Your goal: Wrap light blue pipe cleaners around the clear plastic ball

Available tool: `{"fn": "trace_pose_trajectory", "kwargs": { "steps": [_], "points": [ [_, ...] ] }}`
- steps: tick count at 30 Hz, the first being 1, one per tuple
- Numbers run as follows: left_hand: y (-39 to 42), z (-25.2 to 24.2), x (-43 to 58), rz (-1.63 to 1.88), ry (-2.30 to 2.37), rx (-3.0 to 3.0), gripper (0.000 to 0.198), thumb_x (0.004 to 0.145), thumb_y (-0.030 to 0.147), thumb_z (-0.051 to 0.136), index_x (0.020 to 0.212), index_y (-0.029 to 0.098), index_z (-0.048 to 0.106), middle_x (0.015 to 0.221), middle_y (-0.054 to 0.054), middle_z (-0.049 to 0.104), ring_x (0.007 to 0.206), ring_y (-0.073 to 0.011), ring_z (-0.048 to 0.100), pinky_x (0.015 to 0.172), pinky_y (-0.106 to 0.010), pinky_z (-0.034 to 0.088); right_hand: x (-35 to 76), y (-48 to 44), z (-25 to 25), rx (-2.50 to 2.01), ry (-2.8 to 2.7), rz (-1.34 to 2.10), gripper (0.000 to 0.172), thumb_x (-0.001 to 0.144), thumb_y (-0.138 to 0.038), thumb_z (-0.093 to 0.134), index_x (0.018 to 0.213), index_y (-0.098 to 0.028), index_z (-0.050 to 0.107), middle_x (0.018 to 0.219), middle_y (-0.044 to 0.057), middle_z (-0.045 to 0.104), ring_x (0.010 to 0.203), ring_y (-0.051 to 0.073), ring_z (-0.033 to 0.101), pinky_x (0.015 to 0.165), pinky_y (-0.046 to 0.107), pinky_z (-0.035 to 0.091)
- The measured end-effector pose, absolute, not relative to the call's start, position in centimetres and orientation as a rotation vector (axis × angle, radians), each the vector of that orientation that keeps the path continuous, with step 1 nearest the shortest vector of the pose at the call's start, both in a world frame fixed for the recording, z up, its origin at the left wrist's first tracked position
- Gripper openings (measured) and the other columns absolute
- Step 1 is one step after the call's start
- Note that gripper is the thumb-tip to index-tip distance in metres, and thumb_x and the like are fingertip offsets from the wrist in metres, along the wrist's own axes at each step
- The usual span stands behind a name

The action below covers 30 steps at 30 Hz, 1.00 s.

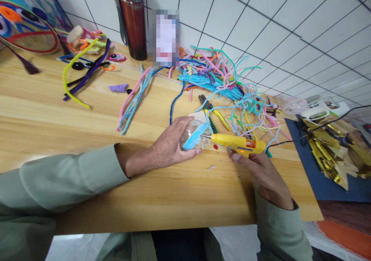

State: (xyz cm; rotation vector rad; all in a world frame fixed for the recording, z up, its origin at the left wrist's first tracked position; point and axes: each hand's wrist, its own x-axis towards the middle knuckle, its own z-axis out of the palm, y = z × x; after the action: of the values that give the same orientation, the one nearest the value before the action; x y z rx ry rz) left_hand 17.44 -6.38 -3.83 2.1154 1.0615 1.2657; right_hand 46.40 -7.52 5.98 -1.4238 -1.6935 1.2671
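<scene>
Well, I've L hand (173, 140) round ball (189, 129), R hand (262, 170) gripping gun (227, 139) right of ball; nozzle (206, 136) slip might burn L hand.

Your wooden tabletop (162, 199) carries 1 dark red flask (133, 25), 1 pair of pliers (208, 107), 1 small purple coil (118, 88) and a tangled heap of coloured pipe cleaners (213, 85).

The view's upper edge crops the red flask (133, 25); pixelation obscures a pale upright object (165, 39); the left hand (171, 142) hides part of the clear ball (190, 130).
</scene>
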Motion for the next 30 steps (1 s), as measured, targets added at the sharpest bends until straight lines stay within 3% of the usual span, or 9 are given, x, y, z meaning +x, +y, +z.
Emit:
{"fn": "trace_pose_trajectory", "kwargs": {
  "steps": [3, 6, 11, 17, 22, 27, 30],
  "points": [
    [-6.4, -3.9, 17.5, 1.262, 1.062, 2.115, 0.087, 0.091, 0.038, 0.084, 0.162, 0.024, 0.035, 0.159, -0.021, 0.056, 0.151, -0.0394, 0.057, 0.122, -0.062, 0.054, 46.9, -7.2, 5.7, -1.38, -1.672, 1.313, 0.034, 0.088, -0.055, 0.09, 0.082, -0.024, 0.078, 0.087, 0.002, 0.073, 0.084, 0.021, 0.065, 0.079, 0.033, 0.053],
    [-6.4, -3.9, 17.5, 1.255, 1.076, 2.12, 0.085, 0.093, 0.04, 0.082, 0.161, 0.023, 0.035, 0.159, -0.022, 0.056, 0.151, -0.0389, 0.057, 0.123, -0.061, 0.054, 47.6, -6.5, 5.5, -1.111, -1.664, 1.42, 0.038, 0.09, -0.058, 0.087, 0.077, -0.024, 0.077, 0.074, 0.002, 0.069, 0.07, 0.019, 0.063, 0.068, 0.033, 0.052],
    [-6.4, -3.7, 17.4, 1.224, 1.091, 2.121, 0.083, 0.094, 0.042, 0.08, 0.161, 0.023, 0.035, 0.157, -0.021, 0.056, 0.149, -0.0386, 0.058, 0.122, -0.06, 0.055, 48.7, -5.4, 5.6, -0.937, -1.595, 1.42, 0.041, 0.087, -0.066, 0.085, 0.093, -0.025, 0.081, 0.074, 0.003, 0.068, 0.061, 0.02, 0.058, 0.055, 0.034, 0.045],
    [-6.6, -3.6, 17.3, 1.215, 1.164, 2.121, 0.079, 0.094, 0.039, 0.078, 0.16, 0.024, 0.036, 0.152, -0.018, 0.058, 0.141, -0.0366, 0.063, 0.119, -0.059, 0.058, 52.4, -5.8, 6.4, -1.154, -1.41, 1.079, 0.05, 0.077, -0.072, 0.09, 0.091, -0.026, 0.076, 0.078, 0.002, 0.064, 0.064, 0.018, 0.05, 0.06, 0.035, 0.041],
    [-6.6, -3.5, 17.1, 1.172, 1.183, 2.143, 0.081, 0.094, 0.037, 0.079, 0.161, 0.026, 0.035, 0.153, -0.017, 0.059, 0.142, -0.0377, 0.063, 0.119, -0.06, 0.058, 58.7, -6.7, 6.6, -1.26, -1.288, 0.702, 0.035, 0.079, -0.058, 0.078, 0.097, -0.027, 0.072, 0.098, 0.006, 0.071, 0.073, 0.022, 0.055, 0.064, 0.036, 0.041],
    [-6.6, -3.7, 17.1, 1.179, 1.223, 2.117, 0.082, 0.092, 0.039, 0.081, 0.161, 0.028, 0.038, 0.152, -0.016, 0.059, 0.141, -0.0394, 0.064, 0.117, -0.063, 0.059, 66.1, -8.0, 5.0, -1.638, -1.356, 0.424, 0.037, 0.082, -0.054, 0.067, 0.109, -0.029, 0.073, 0.1, 0.009, 0.073, 0.081, 0.027, 0.061, 0.077, 0.043, 0.051],
    [-6.6, -4.0, 17.1, 1.189, 1.22, 2.101, 0.081, 0.092, 0.04, 0.08, 0.162, 0.031, 0.038, 0.152, -0.014, 0.059, 0.142, -0.0389, 0.064, 0.118, -0.063, 0.059, 69.8, -9.4, 3.2, -1.793, -1.344, 0.373, 0.036, 0.081, -0.048, 0.073, 0.111, -0.027, 0.072, 0.105, 0.008, 0.076, 0.092, 0.028, 0.068, 0.087, 0.043, 0.054]
  ]
}}
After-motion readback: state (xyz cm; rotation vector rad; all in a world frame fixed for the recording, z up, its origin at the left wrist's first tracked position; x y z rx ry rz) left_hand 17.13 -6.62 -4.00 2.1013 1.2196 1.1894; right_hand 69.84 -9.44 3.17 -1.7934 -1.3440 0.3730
